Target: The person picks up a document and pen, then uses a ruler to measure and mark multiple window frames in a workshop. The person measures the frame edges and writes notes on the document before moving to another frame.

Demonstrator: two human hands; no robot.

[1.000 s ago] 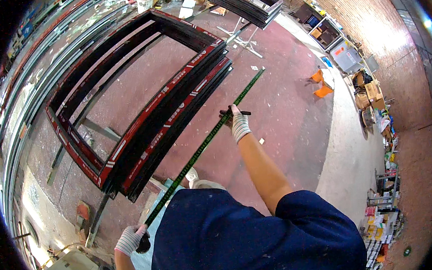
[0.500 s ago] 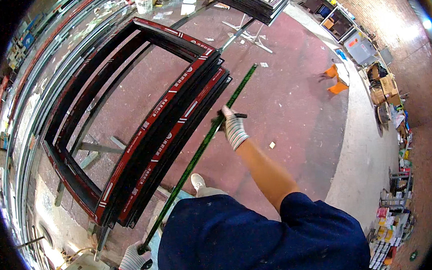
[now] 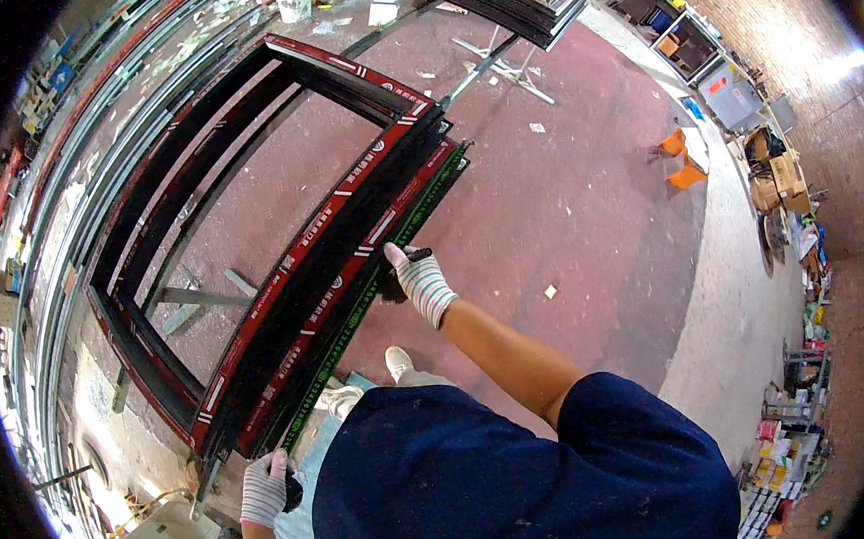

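Observation:
Two striped white gloves with dark palms cover my hands. A long, thin green strip (image 3: 355,315) with printed markings lies along the near long side of a stack of black rectangular frames (image 3: 324,222) with red tape on their faces. My right hand (image 3: 421,285) is closed on the strip around its middle, thumb towards the stack. Down at the strip's near end, my left hand (image 3: 264,490) is closed on it beside the stack's near corner. The strip appears to touch the outer side of the lower frame. The gloves partly hide both grip points.
Trestle legs (image 3: 204,297) show beneath the stack. Another pile of dark frames (image 3: 494,5) rests at the far end. Long metal profiles (image 3: 60,255) line the left. An orange-legged stool (image 3: 685,157) stands on the right, before boxes (image 3: 774,170) along the wall.
Both hands have carried the green strip left, from free air beside the stack onto the near side of the frames. My right hand has also come nearer to me.

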